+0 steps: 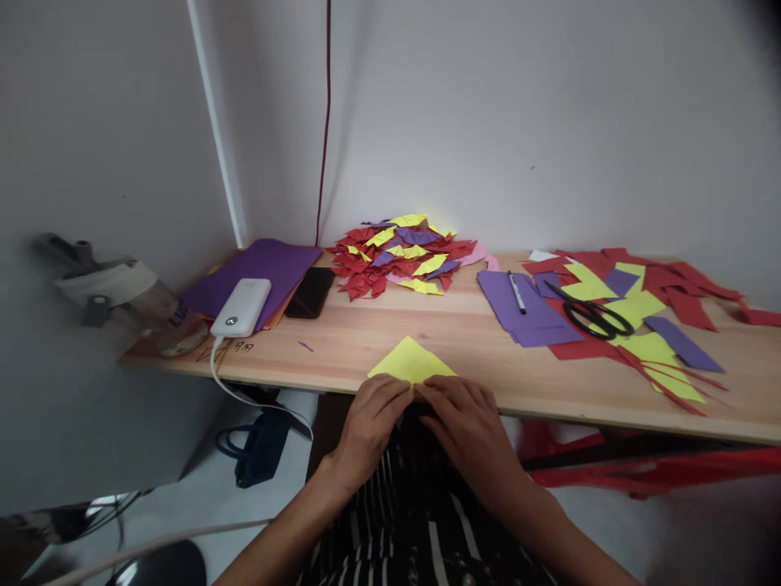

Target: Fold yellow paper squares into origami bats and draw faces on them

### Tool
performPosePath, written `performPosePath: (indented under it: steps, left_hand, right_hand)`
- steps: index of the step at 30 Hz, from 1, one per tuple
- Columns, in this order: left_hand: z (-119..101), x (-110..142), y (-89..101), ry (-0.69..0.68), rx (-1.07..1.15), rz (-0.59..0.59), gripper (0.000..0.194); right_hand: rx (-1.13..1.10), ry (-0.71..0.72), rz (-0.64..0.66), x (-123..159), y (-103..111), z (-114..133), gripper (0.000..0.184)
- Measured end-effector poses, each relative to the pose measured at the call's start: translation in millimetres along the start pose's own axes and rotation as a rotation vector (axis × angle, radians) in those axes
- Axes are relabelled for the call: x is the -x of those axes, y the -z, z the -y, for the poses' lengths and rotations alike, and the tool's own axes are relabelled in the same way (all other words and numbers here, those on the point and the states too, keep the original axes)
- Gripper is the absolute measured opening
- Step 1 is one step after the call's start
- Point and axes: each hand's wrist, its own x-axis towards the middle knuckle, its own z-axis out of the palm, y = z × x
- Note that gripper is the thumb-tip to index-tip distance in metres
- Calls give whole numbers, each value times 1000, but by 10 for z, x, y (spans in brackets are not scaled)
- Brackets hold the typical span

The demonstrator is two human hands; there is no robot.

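Note:
A yellow sheet of paper (pixel 410 358) lies at the front edge of the wooden table, its far corner pointing to the wall. My left hand (pixel 375 415) grips its near edge from the left, fingers closed together. From the right, my right hand (pixel 467 423) holds the same edge, its fingertips almost meeting those of the left. The fingers cover the near part of the paper, so I cannot tell how it is folded there. Beyond it rests a pile of folded red, yellow and purple paper pieces (pixel 403 252).
To the right lie purple sheets (pixel 518 313) with a marker (pixel 517 293), black scissors (pixel 589 313) and coloured paper scraps (pixel 634 305). On the left are a white power bank (pixel 242 308) with a cable, a phone (pixel 311 292), purple paper (pixel 268 252) and a clear bottle (pixel 164 313).

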Motion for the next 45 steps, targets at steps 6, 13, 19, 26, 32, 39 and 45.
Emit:
performPosePath:
  steps: [6, 13, 19, 26, 32, 39, 45]
  left_hand:
    - [51, -12, 46, -5, 91, -55, 27]
    - [148, -36, 42, -88, 123, -57, 24]
    - [84, -104, 77, -50, 128, -50, 18]
    - [-88, -303, 149, 87, 118, -12, 10]
    - [-126, -775, 388, 177, 132, 29, 10]
    - [-118, -1124, 612, 333, 298, 42, 8]
    - [30, -1066, 612, 641, 538, 88, 13]
  right_hand:
    - [-36, 18, -111, 9, -155, -126, 23]
    - [-108, 39, -196, 1, -163, -146, 18]
    - [-159, 37, -159, -101, -132, -36, 14]
    - [-214, 47, -188, -224, -49, 54, 13]
    - [-207, 75, -220, -496, 179, -36, 8]
    - [-211, 34, -194, -628, 482, -197, 9]
    - [-190, -85, -154, -449, 575, -456, 7]
